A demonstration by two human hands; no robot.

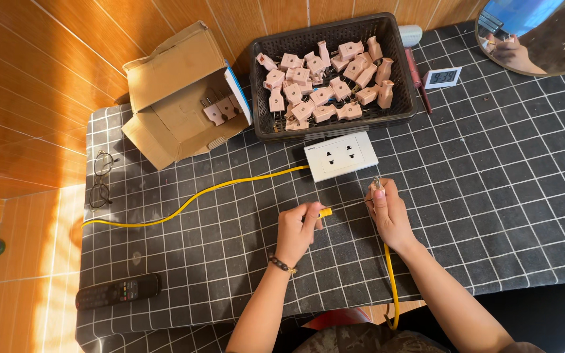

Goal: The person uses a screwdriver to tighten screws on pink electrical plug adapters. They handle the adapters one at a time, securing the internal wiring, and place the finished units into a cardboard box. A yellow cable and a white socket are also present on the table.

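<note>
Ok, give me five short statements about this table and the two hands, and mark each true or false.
1. The black basket holds many pink plugs. True.
2. The left hand holds a yellow cable end. True.
3. The white socket plate sits inside the cardboard box. False: it lies on the checked cloth, in front of the basket.
4. The remote control lies under the right hand. False: it lies at the cloth's near left corner.
5. The eyeglasses lie at the cloth's left edge. True.
</note>
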